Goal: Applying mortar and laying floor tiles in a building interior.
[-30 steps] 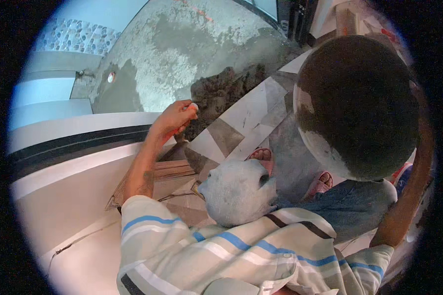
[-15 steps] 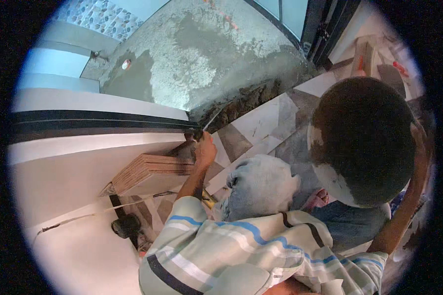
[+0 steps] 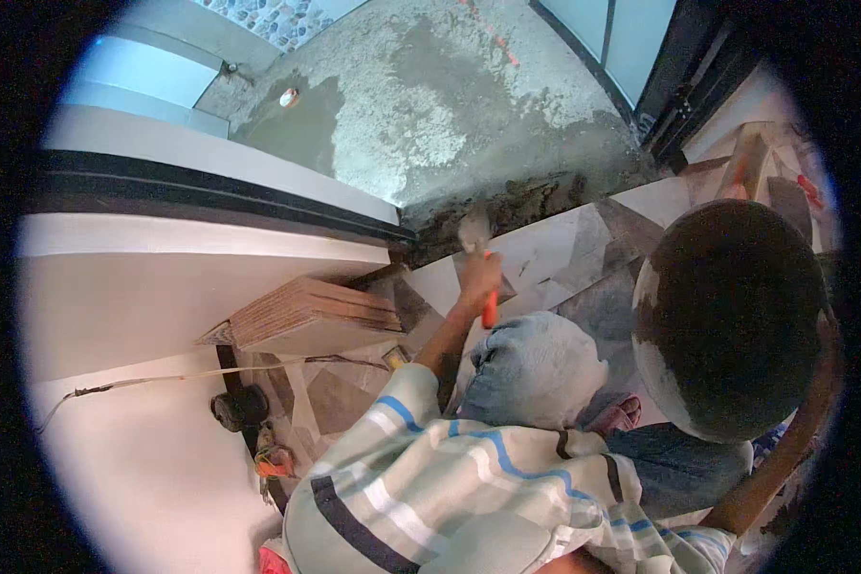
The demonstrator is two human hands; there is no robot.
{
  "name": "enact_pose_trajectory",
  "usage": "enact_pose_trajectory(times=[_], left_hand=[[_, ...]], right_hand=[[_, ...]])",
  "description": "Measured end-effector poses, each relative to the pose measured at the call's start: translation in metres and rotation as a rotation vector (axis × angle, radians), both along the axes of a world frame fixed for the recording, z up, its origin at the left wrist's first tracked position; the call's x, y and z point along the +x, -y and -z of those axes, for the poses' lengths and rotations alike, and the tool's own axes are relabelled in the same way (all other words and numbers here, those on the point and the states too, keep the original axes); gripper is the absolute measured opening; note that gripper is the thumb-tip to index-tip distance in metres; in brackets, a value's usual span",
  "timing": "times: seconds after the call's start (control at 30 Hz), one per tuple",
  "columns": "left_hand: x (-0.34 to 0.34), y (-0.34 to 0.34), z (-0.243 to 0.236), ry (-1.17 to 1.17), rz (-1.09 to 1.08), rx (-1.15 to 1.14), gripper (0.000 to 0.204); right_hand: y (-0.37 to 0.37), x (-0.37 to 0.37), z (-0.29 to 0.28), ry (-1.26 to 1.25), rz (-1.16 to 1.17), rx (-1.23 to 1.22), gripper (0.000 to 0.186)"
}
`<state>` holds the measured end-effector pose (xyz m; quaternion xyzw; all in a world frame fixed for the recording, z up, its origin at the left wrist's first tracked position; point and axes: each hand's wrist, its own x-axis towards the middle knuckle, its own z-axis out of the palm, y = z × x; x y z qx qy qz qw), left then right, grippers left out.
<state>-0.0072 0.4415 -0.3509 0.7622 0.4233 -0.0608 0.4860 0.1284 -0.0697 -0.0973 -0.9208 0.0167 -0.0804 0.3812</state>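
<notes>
Lower in view than before, the round pale bowl (image 3: 649, 359) of dark mix (image 3: 737, 316) sits at three o'clock, the right hand (image 3: 827, 335) at its rim, grip unclear, the left hand (image 3: 479, 280) closed around an orange-handled, grey-bladed trowel (image 3: 474, 231) near one o'clock.

My camera shows an orange-handled, grey-bladed hand trowel (image 3: 490, 308) and a wide, round, pale vessel (image 3: 654, 371).
I see the trowel gripped in the left hand (image 3: 479, 277), its blurred blade pointing away; the vessel, mostly dark across its face, pale along its left edge, has the right hand (image 3: 826, 337) at its right rim.
</notes>
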Motion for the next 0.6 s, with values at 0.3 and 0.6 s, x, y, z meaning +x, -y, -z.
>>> enact_pose_trajectory(times=[0.3, 0.6], left_hand=[[-0.066, -0.060, 0.013, -0.280, -0.096, -0.161, 0.037], [-0.067, -0.015, -0.007, -0.236, 0.087, 0.318, 0.046]], right_hand=[[0.029, 0.003, 0.013, -0.002, -0.014, 0.072, 0.050], [-0.017, 0.000, -0.004, 0.063, -0.046, 0.217, 0.050]])
